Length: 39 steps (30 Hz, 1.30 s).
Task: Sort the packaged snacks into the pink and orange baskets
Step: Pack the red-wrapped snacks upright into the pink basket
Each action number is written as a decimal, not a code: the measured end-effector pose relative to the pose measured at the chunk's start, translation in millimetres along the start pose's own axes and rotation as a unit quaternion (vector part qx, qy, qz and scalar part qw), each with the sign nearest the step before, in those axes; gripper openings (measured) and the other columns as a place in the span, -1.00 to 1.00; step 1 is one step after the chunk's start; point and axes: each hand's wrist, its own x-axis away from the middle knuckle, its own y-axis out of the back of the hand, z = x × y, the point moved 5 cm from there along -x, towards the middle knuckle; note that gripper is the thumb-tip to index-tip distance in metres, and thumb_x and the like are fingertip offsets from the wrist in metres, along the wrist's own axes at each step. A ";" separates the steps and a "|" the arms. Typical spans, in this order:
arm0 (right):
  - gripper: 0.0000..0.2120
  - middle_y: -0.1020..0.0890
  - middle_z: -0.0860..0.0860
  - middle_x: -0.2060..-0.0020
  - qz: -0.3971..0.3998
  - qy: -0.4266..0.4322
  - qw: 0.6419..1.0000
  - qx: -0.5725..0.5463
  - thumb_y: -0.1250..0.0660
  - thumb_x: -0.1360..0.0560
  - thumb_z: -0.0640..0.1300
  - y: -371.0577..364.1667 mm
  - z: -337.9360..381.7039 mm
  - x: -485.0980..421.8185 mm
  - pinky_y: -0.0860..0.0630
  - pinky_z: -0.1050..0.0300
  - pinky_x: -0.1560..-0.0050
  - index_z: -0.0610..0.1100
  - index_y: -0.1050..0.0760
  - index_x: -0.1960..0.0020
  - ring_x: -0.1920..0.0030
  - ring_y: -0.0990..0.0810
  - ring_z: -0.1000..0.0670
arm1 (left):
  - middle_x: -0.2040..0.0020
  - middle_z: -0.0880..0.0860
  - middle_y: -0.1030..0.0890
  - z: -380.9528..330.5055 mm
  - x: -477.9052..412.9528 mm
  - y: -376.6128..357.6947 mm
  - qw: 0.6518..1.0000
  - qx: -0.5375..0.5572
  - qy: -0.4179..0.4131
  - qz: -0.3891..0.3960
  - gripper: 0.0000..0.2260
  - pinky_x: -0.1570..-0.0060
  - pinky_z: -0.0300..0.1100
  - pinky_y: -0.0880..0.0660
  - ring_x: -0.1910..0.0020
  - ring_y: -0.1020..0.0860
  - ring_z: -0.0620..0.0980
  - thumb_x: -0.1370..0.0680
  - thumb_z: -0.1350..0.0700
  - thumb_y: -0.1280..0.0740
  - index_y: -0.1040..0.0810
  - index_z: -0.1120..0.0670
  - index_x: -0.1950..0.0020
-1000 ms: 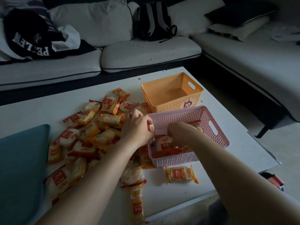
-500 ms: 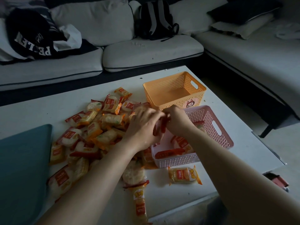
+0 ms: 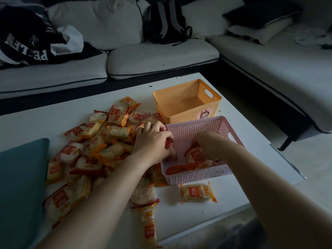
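Left hand (image 3: 152, 141) first, from the head view: its fingers curl round a red-edged packet (image 3: 167, 143) right at the nine o'clock rim of the pink basket (image 3: 197, 174). My right hand (image 3: 210, 146) is down inside that basket, knuckles up. Its fingertips are hidden against the packets on the floor, so I cannot tell whether it grips one or has let go.

I judge the sorting barely begun. A few packets lie in the pink basket, red-trimmed as far as the dim light shows. The orange basket (image 3: 186, 116), just beside the pink one at its twelve o'clock, holds nothing I can see. The pile of snacks (image 3: 100, 141) is heaped on the tabletop (image 3: 179, 218) at nine o'clock of the pink basket, with red and orange wrappers mixed. One stray packet (image 3: 197, 192) lies just beside the basket at six o'clock, and a long packet (image 3: 148, 223) lies nearer me at seven o'clock.

The snacks are small clear pillow packs with pale crackers inside, a printed label and crimped coloured ends. I expect them to be light, slippery and crinkly.
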 end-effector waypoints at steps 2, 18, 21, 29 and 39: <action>-0.77 -0.69 0.05 0.04 -0.001 0.023 1.000 -0.015 -0.43 -0.54 -0.20 12.7 -1.7 2.5 -0.68 0.17 0.08 -0.06 -0.64 -0.18 0.10 -0.66 0.10 | -0.27 -0.12 -0.39 -0.5 0.4 0.9 1.000 0.004 0.005 0.002 -0.71 -0.31 0.06 -0.18 -0.32 -0.27 0.07 -0.47 -0.25 -0.41 -0.61 -0.22 -0.15; -0.86 -0.70 -0.05 0.05 -0.211 0.020 0.936 -0.283 -0.47 -0.42 -0.26 20.4 36.5 -15.5 -0.59 -0.01 -0.05 -0.16 -0.64 0.02 0.00 -0.66 -0.08 | -0.41 -0.03 -0.32 -3.2 4.0 -3.2 0.999 0.053 -0.005 0.005 -0.27 -0.35 0.16 -0.23 -0.39 -0.25 0.11 -0.41 -0.37 -0.41 -0.21 -0.19 -0.48; -0.86 -0.66 0.04 0.07 -0.203 -0.012 0.942 -0.266 -0.45 -0.48 -0.28 29.4 14.2 -11.3 -0.52 0.23 0.05 -0.14 -0.66 -0.03 0.02 -0.62 0.03 | -0.40 -0.05 -0.29 -4.6 -1.3 -4.1 0.999 0.012 -0.011 0.030 -0.41 -0.37 0.18 -0.19 -0.41 -0.22 0.11 -0.44 -0.32 -0.39 -0.35 -0.22 -0.41; -0.54 -0.65 -0.06 -0.15 -0.042 -0.084 0.995 0.017 -0.34 -0.46 0.15 4.8 -23.4 6.6 -0.64 -0.02 -0.01 -0.02 -0.54 -0.30 -0.08 -0.63 -0.10 | -0.29 -0.08 -0.32 -9.6 -6.3 -7.1 1.000 -0.010 -0.003 0.013 -0.63 -0.25 0.09 -0.16 -0.31 -0.25 0.10 -0.45 -0.30 -0.37 -0.46 -0.25 -0.20; -0.61 -0.56 -0.04 0.41 -0.179 -0.124 0.951 -0.220 -0.21 -0.63 -0.01 26.9 -17.2 3.0 -0.39 0.28 0.45 -0.19 -0.53 0.28 0.40 -0.55 0.03 | -0.33 -0.07 -0.32 -10.4 -5.5 -7.9 1.000 -0.014 0.015 0.013 -0.52 -0.30 0.11 -0.23 -0.35 -0.25 0.11 -0.46 -0.29 -0.40 -0.44 -0.18 -0.31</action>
